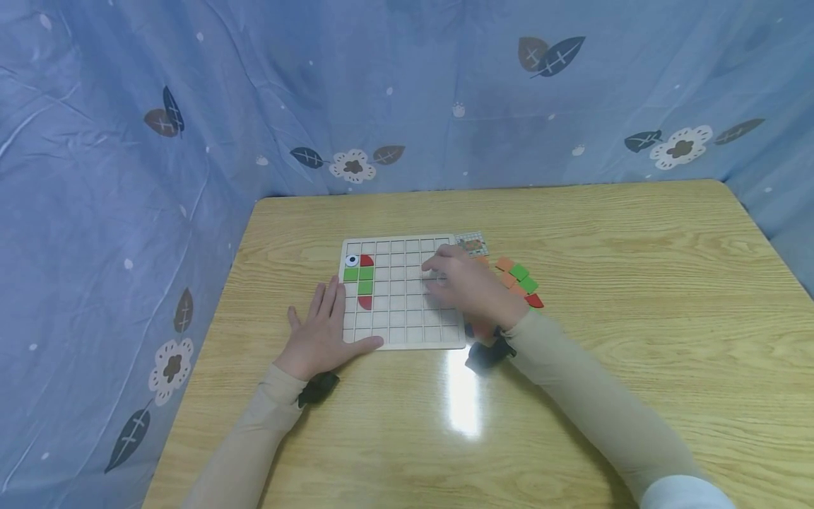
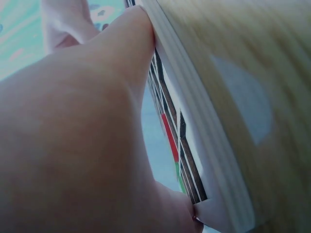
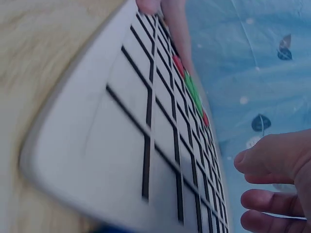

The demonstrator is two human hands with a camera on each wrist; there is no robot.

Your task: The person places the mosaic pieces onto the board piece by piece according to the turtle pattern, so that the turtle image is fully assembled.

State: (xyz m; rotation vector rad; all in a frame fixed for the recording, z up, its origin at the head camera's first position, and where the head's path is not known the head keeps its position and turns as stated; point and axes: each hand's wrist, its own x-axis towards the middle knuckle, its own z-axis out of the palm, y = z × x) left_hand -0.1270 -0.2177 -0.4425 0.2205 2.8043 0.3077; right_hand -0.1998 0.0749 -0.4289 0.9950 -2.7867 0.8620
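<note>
A white grid board (image 1: 407, 332) lies on the table. Pieces sit in its left columns: an eye tile (image 1: 352, 261), a red quarter-round piece (image 1: 367, 261), green squares (image 1: 365, 281) and another red piece (image 1: 365, 303) below. My left hand (image 1: 321, 336) rests on the board's lower left corner, fingers spread along the left edge and thumb on the near edge. Over the right columns hovers my right hand (image 1: 467, 283), blurred in the head view. In the right wrist view its fingertips (image 3: 255, 199) are loosely bent and apart from the thumb, with no piece visible between them.
Right of the board lie loose orange pieces (image 1: 505, 264), green squares (image 1: 519, 272) and a red piece (image 1: 535, 301), partly hidden by the right hand. A small pattern card (image 1: 472, 244) lies at the board's upper right corner. A blue curtain (image 1: 407, 92) hangs behind the table.
</note>
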